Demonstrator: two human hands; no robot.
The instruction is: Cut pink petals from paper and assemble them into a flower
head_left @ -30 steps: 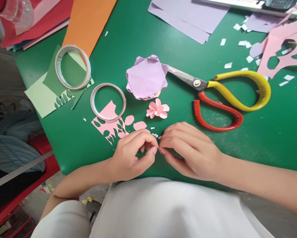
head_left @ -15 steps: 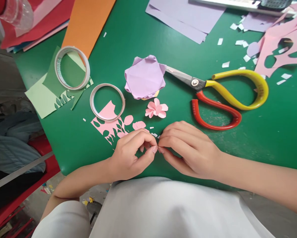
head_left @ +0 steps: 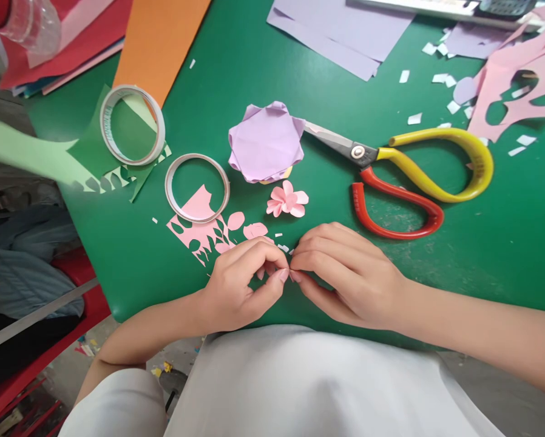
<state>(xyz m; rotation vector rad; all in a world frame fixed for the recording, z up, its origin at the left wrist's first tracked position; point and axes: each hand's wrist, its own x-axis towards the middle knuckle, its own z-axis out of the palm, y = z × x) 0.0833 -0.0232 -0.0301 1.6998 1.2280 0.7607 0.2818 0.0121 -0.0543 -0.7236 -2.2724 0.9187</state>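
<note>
Near the front edge of the green table (head_left: pixel 327 85), my left hand (head_left: pixel 249 282) and my right hand (head_left: pixel 349 276) meet at the fingertips. Both are closed in a pinch; whatever lies between the fingertips is too small to make out. Just beyond them is a pink paper flower (head_left: pixel 287 199), and behind it a lilac folded paper piece (head_left: pixel 267 142). Pink cut paper (head_left: pixel 195 212) lies left of the flower, partly under a tape roll (head_left: pixel 169 189). Scissors with yellow and red handles (head_left: pixel 368 155) rest beyond my right hand, their tip against the lilac piece.
Another tape roll (head_left: pixel 161 136) sits on green paper (head_left: pixel 90 136) at the left. Orange paper (head_left: pixel 158 42), lilac sheets (head_left: pixel 340 30) and a plastic bottle (head_left: pixel 36 27) are at the back. Pink scrap (head_left: pixel 495 79) and white bits lie at the right.
The light green paper at the left has lifted and now stretches out past the table's left edge, blurred. My hands have not visibly moved.
</note>
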